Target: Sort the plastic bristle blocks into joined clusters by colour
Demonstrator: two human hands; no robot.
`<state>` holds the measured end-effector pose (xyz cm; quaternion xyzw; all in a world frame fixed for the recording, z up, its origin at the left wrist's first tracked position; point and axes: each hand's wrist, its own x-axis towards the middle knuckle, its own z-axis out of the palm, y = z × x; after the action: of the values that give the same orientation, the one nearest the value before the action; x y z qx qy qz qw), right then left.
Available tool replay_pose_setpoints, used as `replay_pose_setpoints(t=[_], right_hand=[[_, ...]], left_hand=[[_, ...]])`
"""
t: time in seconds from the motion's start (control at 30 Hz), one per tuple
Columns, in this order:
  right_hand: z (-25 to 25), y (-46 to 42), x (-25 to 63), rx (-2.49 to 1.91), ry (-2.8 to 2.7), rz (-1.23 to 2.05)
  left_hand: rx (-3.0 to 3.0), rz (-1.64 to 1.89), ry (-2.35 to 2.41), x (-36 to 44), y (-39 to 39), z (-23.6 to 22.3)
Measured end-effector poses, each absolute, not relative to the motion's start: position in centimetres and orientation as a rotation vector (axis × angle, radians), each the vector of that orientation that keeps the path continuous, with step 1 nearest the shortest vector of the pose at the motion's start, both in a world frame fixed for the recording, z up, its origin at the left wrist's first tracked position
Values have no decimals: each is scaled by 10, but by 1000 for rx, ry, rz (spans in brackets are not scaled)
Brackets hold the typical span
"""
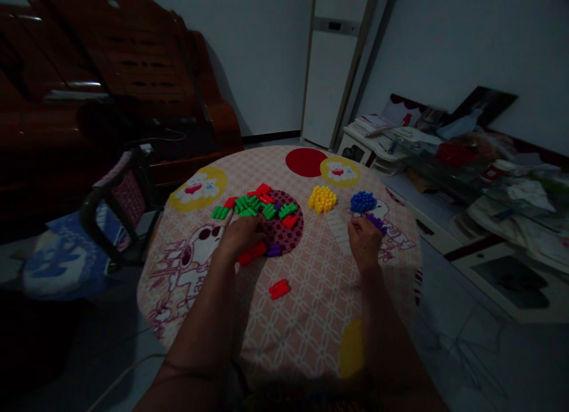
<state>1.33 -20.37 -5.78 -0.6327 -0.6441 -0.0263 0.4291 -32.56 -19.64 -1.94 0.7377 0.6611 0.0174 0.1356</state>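
Note:
My left hand [243,236] reaches into a loose spread of plastic toy pieces at the table's left middle. Its fingers curl downward, and whatever they hold is hidden. Green pieces [247,206] lie just beyond it, with red pieces [263,191] behind. Close by its near side are a red piece [252,254] and a purple piece [273,251]. On the right, my right hand [365,241] is closed beside a pile of purple pieces [377,223]; its grip cannot be made out. A blue pile [363,201] sits just past it, and a yellow pile [322,199] to its left.
A single red piece [279,289] lies nearer to me on the patterned tablecloth [311,317]. A chair [120,204] stands at the left of the round table. To the right, a low cabinet [422,222] carries a cluttered glass top. A wooden sofa [133,62] is behind.

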Motion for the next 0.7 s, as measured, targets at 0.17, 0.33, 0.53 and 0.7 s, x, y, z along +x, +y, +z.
replay_pose_setpoints(t=[0.17, 0.33, 0.53, 0.7], right_hand=[[-56, -211, -14, -1461, -1700, 218], [-53, -216, -35, -1251, -1667, 667], [-52, -206, -9, -1330, -1318, 526], [-55, -197, 46, -1487, -893, 137]], left_hand=[[2107, 299, 1930, -319, -192, -21], [1799, 887, 1525, -274, -196, -25], [1359, 1010, 1031, -199, -183, -39], [1108, 957, 980, -146, -158, -38]])
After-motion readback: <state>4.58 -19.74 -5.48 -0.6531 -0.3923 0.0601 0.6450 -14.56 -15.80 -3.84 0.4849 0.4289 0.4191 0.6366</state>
